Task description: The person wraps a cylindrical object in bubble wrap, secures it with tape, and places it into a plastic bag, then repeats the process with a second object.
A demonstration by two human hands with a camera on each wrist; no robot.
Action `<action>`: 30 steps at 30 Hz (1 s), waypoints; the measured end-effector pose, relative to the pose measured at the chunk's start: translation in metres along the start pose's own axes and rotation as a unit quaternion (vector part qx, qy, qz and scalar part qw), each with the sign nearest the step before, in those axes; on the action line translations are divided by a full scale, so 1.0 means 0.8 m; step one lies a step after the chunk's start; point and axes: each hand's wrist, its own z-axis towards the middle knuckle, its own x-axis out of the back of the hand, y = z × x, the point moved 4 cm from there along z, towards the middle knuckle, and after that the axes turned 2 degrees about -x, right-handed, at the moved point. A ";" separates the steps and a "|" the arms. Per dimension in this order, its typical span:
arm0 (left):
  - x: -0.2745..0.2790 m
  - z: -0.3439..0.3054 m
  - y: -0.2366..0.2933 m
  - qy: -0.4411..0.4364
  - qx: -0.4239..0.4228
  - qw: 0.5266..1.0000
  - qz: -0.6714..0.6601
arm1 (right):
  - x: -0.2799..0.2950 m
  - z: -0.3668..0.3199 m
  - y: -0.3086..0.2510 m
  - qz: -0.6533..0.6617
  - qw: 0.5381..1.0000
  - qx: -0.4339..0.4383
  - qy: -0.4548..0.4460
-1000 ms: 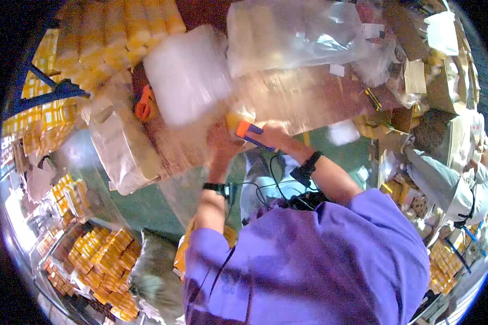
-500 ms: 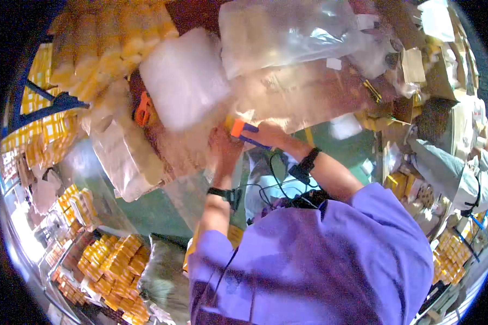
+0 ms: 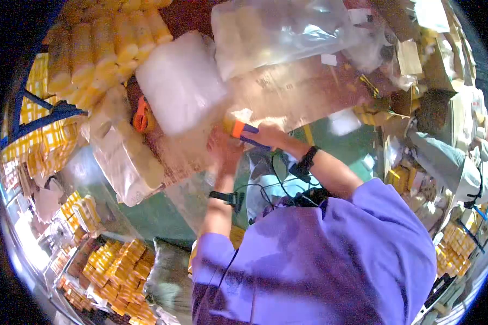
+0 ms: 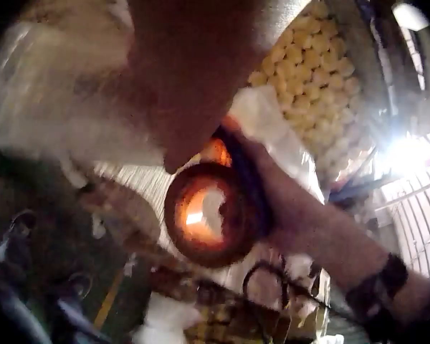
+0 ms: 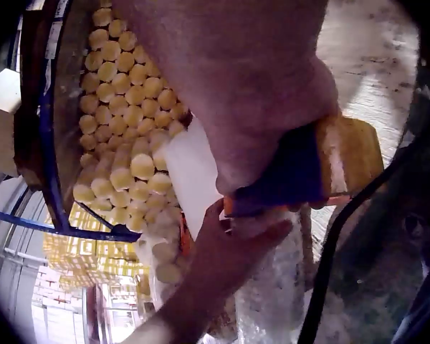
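The tape dispenser (image 3: 243,131), clamped in the curled right hand (image 3: 270,136) at frame centre, has been shifted slightly leftward; the left hand (image 3: 225,154) is pressed, fingers extended, on plastic wrap (image 5: 271,301); taping is judged under way.

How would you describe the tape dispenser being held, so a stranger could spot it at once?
Start at the cardboard-covered table in front of the person in the purple shirt. Near its front edge, the tape dispenser sits in the person's right grip. It alone has a blue handle behind its orange head, unlike the orange tool lying loose farther left.
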 end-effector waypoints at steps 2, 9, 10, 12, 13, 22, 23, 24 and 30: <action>0.000 -0.019 0.011 0.039 0.028 0.998 0.029 | 0.011 -0.015 -0.014 0.020 1.000 -0.012 -0.006; 0.002 0.027 -0.048 -0.161 0.042 0.974 -0.154 | 0.001 -0.008 0.009 -0.009 1.000 0.003 -0.030; 0.004 0.035 -0.053 -0.186 0.033 0.956 -0.222 | 0.002 -0.003 0.009 -0.029 0.999 0.015 -0.026; -0.011 0.026 -0.060 -0.100 -0.001 0.974 -0.202 | -0.003 0.001 0.006 -0.066 0.997 0.037 -0.022; -0.027 0.020 -0.055 -0.036 -0.001 0.989 -0.146 | -0.005 0.004 0.006 -0.061 0.998 0.029 -0.019; -0.033 0.021 -0.039 0.012 0.017 0.997 -0.074 | -0.001 -0.001 0.015 -0.084 0.996 0.021 0.025; -0.034 0.027 -0.059 -0.037 0.020 0.991 -0.126 | -0.005 -0.001 0.014 -0.065 0.998 0.018 0.002; -0.021 0.031 -0.067 -0.059 0.009 0.982 -0.180 | -0.003 0.001 0.011 -0.049 0.998 0.017 -0.019; -0.005 0.043 -0.065 -0.047 -0.044 0.995 -0.077 | 0.027 -0.032 -0.019 0.050 0.995 -0.020 -0.079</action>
